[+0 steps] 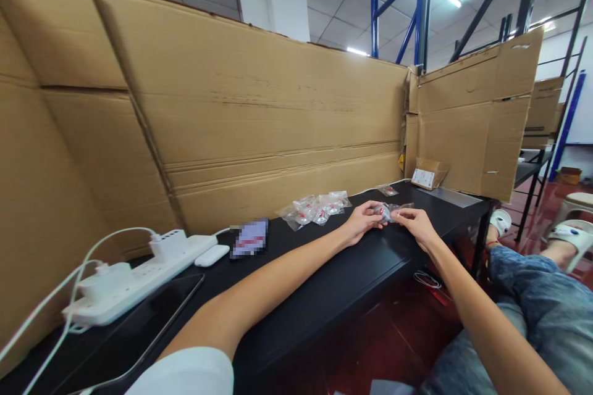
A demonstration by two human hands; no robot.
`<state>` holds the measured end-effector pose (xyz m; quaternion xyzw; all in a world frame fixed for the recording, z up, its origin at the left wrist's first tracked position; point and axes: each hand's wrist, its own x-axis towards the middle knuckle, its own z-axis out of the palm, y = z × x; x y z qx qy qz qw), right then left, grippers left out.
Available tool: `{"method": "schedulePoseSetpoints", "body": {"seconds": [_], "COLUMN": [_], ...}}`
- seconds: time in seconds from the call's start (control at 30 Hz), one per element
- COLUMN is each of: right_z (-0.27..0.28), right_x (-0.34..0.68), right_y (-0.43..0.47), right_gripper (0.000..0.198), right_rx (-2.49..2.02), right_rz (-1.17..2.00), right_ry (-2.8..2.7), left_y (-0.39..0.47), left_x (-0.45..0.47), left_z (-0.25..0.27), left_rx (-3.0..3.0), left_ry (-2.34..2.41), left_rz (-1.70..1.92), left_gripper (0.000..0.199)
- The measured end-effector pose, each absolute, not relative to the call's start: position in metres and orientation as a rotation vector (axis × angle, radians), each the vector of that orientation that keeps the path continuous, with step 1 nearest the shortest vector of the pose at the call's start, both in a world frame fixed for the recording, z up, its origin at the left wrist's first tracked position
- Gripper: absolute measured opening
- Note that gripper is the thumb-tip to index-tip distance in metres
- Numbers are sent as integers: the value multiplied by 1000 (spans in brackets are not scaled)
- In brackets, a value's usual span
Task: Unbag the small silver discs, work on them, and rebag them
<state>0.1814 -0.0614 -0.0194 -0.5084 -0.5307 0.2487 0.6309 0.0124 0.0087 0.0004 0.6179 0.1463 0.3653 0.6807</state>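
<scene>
Clear bag: one, small, with red and whitish contents (384, 213); between the two hands, just above or on the surface (324, 278), which of the two cannot be told.
Left hand: one, bare (362, 223); fingers and thumb closed on the left side of the clear bag.
Right hand: one, bare (417, 228); thumb and fingers pinching the right end of the same bag, near the left hand but apart from it.
Heap of bags: several, clear, with red marks inside (319, 208); just left of the left hand, pieces overlapping.
Single bag: one, clear, a red mark inside (388, 190); lying flat, just beyond the hands.
Brown package: one, white label on its front (438, 171); beyond the right hand, against the cardboard wall (287, 105).
Phone: one, screen blurred out (250, 238); left of the left hand, past the heap.
White case: one, rounded (212, 255); farther left, beside the phone.
Power strip: one, white, plugs and cables attached (139, 274); well left of both hands.
Tablet: one, dark screen (134, 327); well left, nearer the body than the strip.
</scene>
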Motion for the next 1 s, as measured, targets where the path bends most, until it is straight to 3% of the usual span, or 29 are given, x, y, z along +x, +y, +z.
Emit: {"method": "schedulePoseSetpoints", "body": {"seconds": [0.57, 0.8, 1.0], "right_z": [-27, -31, -30], "right_x": [187, 190, 185], "right_y": [-56, -53, -54], "right_gripper": [35, 34, 32], "right_rx": [-1263, -1116, -1053], "right_rz": [447, 494, 646], "right_ry": [-1240, -948, -885], "left_y": [11, 37, 44], "left_x": [18, 4, -17], "left_z": [-3, -5, 3], "left_rx": [1507, 1835, 2283], "left_ry": [500, 1064, 1253], "left_rz": [964, 1266, 1309], "left_gripper": [25, 2, 26]}}
